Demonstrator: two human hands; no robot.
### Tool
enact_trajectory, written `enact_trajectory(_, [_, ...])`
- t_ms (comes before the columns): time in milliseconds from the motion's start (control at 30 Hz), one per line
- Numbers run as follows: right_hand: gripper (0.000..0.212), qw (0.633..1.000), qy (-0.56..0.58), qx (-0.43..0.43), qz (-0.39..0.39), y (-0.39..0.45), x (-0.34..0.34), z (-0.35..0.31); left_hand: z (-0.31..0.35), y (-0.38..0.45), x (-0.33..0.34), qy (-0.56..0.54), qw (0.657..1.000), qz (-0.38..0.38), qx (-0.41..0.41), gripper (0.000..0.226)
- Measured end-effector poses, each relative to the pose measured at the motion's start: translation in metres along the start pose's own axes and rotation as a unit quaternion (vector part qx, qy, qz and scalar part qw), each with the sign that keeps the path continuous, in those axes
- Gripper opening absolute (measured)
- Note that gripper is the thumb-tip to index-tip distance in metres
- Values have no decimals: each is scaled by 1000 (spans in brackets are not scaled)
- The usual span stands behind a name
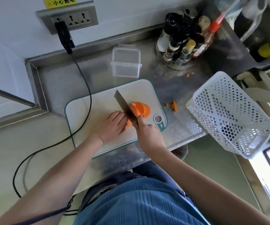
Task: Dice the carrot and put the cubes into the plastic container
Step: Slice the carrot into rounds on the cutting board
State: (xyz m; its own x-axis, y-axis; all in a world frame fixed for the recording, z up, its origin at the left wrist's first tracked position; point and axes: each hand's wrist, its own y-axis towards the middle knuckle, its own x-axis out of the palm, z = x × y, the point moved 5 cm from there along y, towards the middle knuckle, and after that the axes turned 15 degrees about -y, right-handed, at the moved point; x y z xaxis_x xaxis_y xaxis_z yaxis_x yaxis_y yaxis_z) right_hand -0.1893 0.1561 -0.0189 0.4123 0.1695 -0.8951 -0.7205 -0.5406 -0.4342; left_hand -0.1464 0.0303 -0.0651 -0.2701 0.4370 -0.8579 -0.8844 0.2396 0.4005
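A white perforated basket overhangs the table's right edge. Sauce bottles crowd a clear tray at the back. A black plug sits in the wall socket; its cable trails off the left edge.

Steel counter in corner, white wall w/ socket panel, grey floor, daylight from right.
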Motion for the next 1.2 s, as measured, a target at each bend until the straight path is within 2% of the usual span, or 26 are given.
enact_trajectory(133, [41, 999, 0, -31, -16, 3, 3, 1, 3, 2, -1, 7, 1000, 8, 3, 19])
enact_trajectory(400, [34, 1000, -16, -9, -10, -4, 13, -10, 2, 0, -1, 0, 1000, 1, -11, 19])
enact_trajectory(667, [65, 999, -32, 8, -37, 2, 23, -15, 1, 2, -6, -65, 997, 30, -28, 35])
enact_trajectory(933, [47, 997, -49, 12, -53, 19, 23, -27, -4, -6, 2, -82, 996, 27, -27, 31])
enact_trajectory(1200, [46, 998, -46, 5, -29, 17, 22, -27, -3, -5, -2, -78, 996, 21, -29, 29])
